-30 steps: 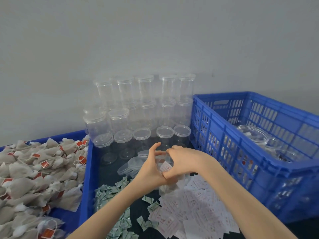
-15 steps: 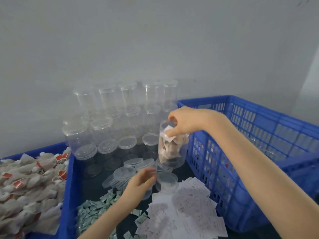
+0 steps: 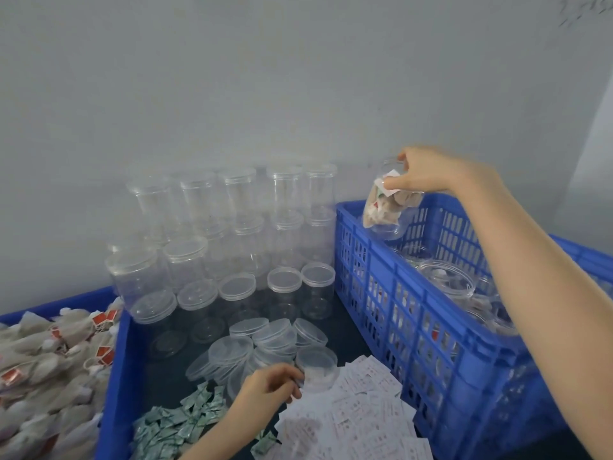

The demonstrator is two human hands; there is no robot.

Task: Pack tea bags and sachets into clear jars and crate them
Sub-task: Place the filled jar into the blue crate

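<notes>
- Nearest the camera, green sachets (image 3: pixel 179 423) and white printed slips (image 3: pixel 351 416) lay heaped on the dark table (image 3: pixel 166 380).
- Just beyond them, the left hand (image 3: pixel 270 383) rested with fingers curled at the edge of a loose clear lid (image 3: pixel 316 363); whether it actually gripped the lid could not be told.
- More loose lids (image 3: pixel 252 346) were piled beside that one.
- At the left, a blue tray (image 3: pixel 114 366) held tea bags (image 3: pixel 49 363) with red tags.
- At the right stood a blue crate (image 3: pixel 408 313) with clear jars (image 3: pixel 447 280) inside.
- Above the crate's far corner, the right hand (image 3: pixel 428 174) gripped a filled jar (image 3: pixel 388 207) by its open rim, tilted, clear of the crate.
- Farthest back, lidded empty jars (image 3: pixel 232 234) were stacked against the wall (image 3: pixel 265 78).
</notes>
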